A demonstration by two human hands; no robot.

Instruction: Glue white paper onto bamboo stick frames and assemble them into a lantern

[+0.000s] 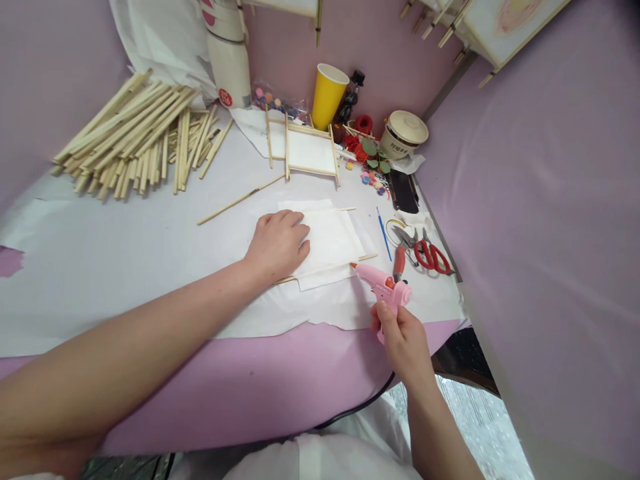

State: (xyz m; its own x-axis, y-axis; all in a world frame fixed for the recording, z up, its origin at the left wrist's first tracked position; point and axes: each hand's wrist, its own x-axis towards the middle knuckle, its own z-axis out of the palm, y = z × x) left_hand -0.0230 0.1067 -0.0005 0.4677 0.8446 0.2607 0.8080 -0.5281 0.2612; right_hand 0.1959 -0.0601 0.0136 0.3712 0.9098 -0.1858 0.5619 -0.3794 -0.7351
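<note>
My right hand (403, 333) is wrapped around the handle of a pink hot glue gun (387, 283). Its orange nozzle points left, at the lower right edge of a white sheet of paper (330, 240). My left hand (281, 245) lies flat on the sheet's left side, fingers stretched out. Thin wooden sticks run along the sheet's upper and lower edges; the end of the lower stick (369, 257) pokes out at the right. Whether the nozzle touches the paper I cannot tell.
At the left lies a big pile of wooden sticks (125, 140). Behind the sheet stands a stick frame (313, 150), near a yellow cup (330, 93). Red-handled scissors (433, 257), pliers (400, 260), a blue brush (384, 233), a phone (403, 191) and a lidded pot (404, 135) lie to the right.
</note>
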